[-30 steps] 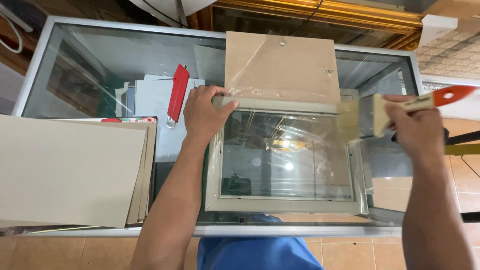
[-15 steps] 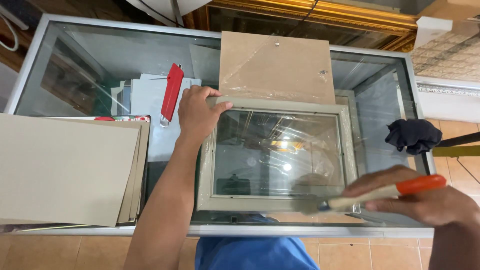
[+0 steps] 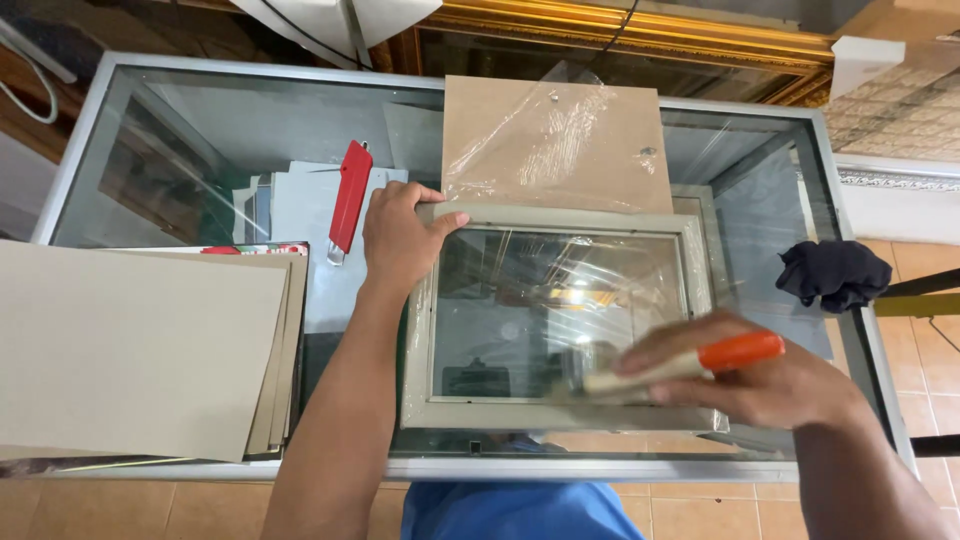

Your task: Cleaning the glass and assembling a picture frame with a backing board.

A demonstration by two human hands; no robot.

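Far left I see a stack of flat grey cardboard sheets [image 3: 130,350] on the glass-topped metal-framed counter [image 3: 240,110], then a red plastic utility knife [image 3: 349,197]. My left hand [image 3: 400,235] presses flat, fingers spread, on the top-left corner of the pale grey rectangular picture frame with glass [image 3: 555,315], partly under crinkled clear film, with a brown fibreboard backing panel [image 3: 560,140] behind it. My right hand [image 3: 745,375] grips an orange-handled paintbrush [image 3: 670,368] over the frame's lower right. A dark crumpled cloth [image 3: 833,273] lies far right.
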